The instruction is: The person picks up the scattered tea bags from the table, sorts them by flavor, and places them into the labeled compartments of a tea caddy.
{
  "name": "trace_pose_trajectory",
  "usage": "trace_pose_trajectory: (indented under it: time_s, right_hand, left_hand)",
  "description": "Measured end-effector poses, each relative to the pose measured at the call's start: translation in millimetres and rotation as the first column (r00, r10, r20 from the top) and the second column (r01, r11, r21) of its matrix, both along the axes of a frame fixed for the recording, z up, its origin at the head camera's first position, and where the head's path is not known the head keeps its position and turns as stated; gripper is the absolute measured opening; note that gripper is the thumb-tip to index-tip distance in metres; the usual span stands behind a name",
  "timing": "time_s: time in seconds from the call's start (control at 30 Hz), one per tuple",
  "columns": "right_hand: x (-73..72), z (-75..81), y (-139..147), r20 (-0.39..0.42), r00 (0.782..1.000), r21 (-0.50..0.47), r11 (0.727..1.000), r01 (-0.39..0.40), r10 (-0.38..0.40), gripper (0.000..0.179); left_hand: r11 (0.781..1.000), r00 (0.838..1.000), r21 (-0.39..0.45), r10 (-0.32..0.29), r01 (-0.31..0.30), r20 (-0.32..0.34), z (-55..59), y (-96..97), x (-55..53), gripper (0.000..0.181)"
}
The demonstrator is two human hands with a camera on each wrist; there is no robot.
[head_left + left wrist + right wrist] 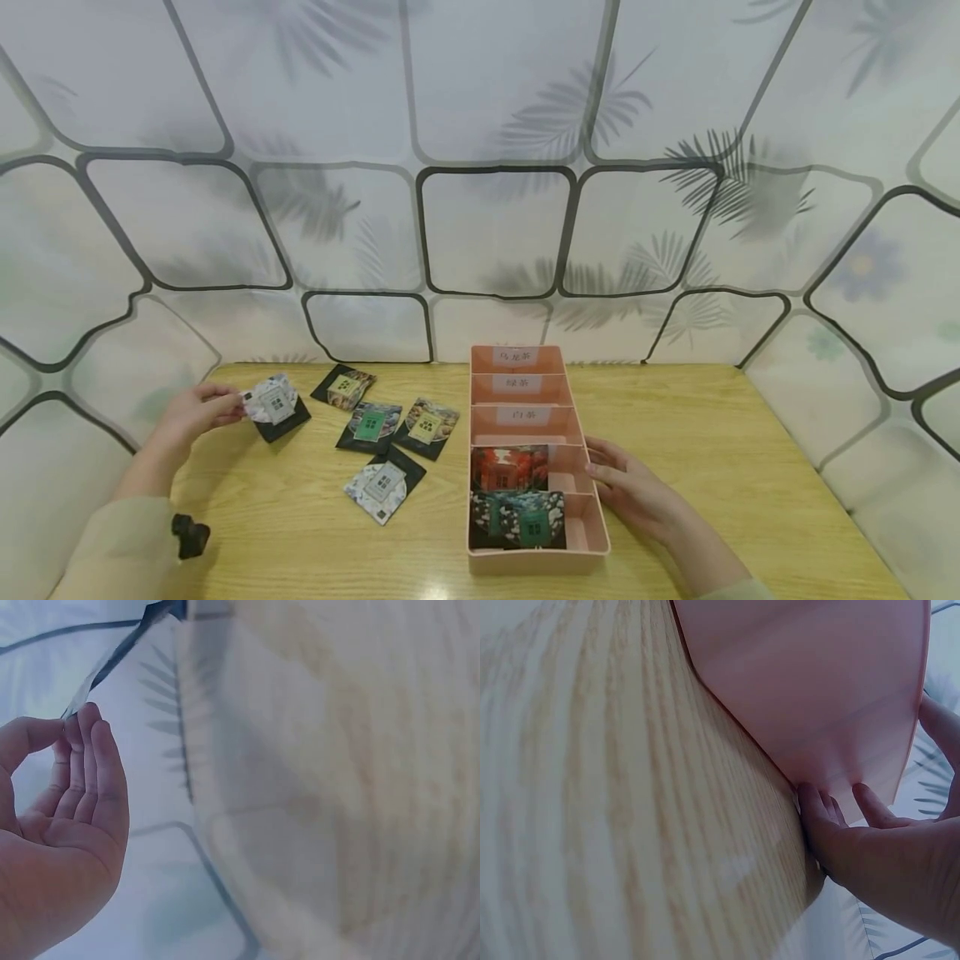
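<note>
My left hand (197, 414) pinches a tea packet (276, 407) with a white floral print and black part, between thumb and fingertips. In the left wrist view the packet (120, 660) is edge-on at the fingertips. My right hand (636, 493) rests its fingertips against the right side of a pink divided box (536, 565); the right wrist view shows fingers on its smooth outer wall (802, 675). A red packet (510, 468) lies in the second compartment from the front, and dark green floral packets (534, 523) fill the front one.
Between left hand and box lie another white floral packet (385, 487), a green-labelled packet (370, 427) and two yellow-labelled ones, the nearer (427, 427) and the farther (344, 387). Labels mark the back compartments (517, 385). A small black object (190, 536) is by the left sleeve. Patterned fabric (495, 233) encloses the table.
</note>
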State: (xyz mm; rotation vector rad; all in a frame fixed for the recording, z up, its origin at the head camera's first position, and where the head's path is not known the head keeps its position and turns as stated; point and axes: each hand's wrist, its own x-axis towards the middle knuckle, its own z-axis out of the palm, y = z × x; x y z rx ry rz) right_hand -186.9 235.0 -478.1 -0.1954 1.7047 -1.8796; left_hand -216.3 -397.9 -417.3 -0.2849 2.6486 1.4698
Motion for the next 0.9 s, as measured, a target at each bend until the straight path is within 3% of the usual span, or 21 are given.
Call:
trace_pose_trajectory:
  time_s: [0.27,0.6,0.9]
  right_hand:
    - [-0.3,1.2,0,0.013,1.0,-0.002,1.0,0.005,-0.005,0.084]
    - [0.7,0.5,0,0.022,1.0,-0.012,1.0,0.011,-0.011,0.084]
    - [1.1,2.6,0,0.029,1.0,-0.01,1.0,0.011,-0.011,0.086]
  left_hand:
    - [0.998,0.994,-0.019,-0.06,0.059,-0.087,27.8,16.6,-2.0,0.036]
    - [0.986,0.97,-0.012,-0.164,0.165,-0.178,70.3,65.6,-5.1,0.026]
    - [0.956,0.938,0.033,-0.279,0.292,-0.207,83.2,115.6,-16.8,0.018]
